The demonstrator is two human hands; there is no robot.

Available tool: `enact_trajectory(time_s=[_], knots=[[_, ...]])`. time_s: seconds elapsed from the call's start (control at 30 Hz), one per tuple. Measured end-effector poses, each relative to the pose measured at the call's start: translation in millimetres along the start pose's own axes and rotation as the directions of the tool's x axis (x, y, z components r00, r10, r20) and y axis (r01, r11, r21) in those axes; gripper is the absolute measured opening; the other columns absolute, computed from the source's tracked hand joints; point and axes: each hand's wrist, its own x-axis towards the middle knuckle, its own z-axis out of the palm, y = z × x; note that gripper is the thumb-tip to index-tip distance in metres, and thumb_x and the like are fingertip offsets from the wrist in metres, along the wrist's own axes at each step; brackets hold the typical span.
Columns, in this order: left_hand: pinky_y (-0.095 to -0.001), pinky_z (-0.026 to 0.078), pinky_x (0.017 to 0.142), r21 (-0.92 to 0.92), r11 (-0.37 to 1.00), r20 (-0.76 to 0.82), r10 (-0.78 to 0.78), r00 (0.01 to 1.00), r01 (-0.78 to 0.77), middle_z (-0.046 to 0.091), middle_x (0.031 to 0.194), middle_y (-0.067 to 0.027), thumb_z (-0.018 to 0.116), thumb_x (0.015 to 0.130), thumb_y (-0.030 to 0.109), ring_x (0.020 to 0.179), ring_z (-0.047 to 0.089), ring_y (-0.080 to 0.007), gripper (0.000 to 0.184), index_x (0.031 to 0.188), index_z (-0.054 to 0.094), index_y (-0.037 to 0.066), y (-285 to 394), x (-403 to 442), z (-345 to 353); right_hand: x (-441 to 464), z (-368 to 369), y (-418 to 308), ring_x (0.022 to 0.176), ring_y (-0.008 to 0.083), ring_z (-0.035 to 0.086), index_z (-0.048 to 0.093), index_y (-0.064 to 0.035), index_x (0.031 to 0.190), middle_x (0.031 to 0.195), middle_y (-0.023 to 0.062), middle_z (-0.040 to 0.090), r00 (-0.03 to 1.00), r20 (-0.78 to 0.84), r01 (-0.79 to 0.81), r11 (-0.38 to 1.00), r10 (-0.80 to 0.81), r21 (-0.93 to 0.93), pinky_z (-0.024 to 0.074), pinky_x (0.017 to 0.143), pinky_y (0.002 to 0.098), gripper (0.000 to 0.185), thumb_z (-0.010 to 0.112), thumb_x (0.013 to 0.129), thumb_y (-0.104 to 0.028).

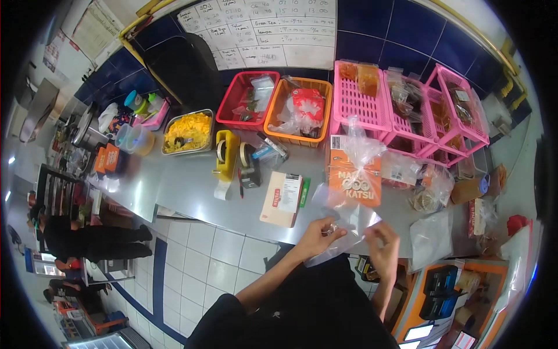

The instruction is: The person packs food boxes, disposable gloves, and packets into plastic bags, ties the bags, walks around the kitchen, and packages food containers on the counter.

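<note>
Countertop (197,183) in grey metal carries an orange box (372,177) in clear wrapping (358,141); a clear plastic bag (352,224) spreads just in front of it — left hand (317,239) pinching one side, right hand (383,247) curled at the other, its grip hard to tell.

Left hand (318,238) and right hand (384,244) are half-curled.

At six o'clock the person wears a loose, plain black shirt (314,311) with a tiny pale mark (276,314) on the front. Toward seven o'clock its left sleeve (216,317), black too, ends around the elbow, leaving the left forearm (264,274) uncovered. Both hands (319,237) are bare.
</note>
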Motion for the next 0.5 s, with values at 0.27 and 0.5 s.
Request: enact_trajectory(time_s=[0.27,0.5], knots=[[-0.0276,0.051,0.070,-0.213,0.938,0.079,-0.263,0.961,0.274,0.064,0.085,-0.0007,0.063,0.097,0.015,0.077,0.061,-0.0089,0.015,0.101,0.064,0.001,-22.4,-34.5,-37.5,-32.5,92.2,4.2,0.077,0.0150,0.063,0.056,0.0015,0.094,0.083,0.0080,0.063,0.967,0.174,-0.207,0.973,0.188,0.100,0.0549,0.071,0.0312,0.034,0.082,0.075,-0.006],[-0.0280,0.051,0.078,-0.248,0.873,0.086,-0.413,0.907,0.421,0.065,0.092,-0.0032,0.064,0.097,0.018,0.086,0.062,-0.0104,0.018,0.098,0.065,0.001,-41.2,-52.1,-59.7,-29.8,117.5,6.7,0.083,0.0134,0.065,0.058,0.0020,0.093,0.092,0.0097,0.065,0.922,0.278,-0.296,0.953,0.268,0.063,0.0554,0.075,0.0294,0.029,0.082,0.077,-0.005]])
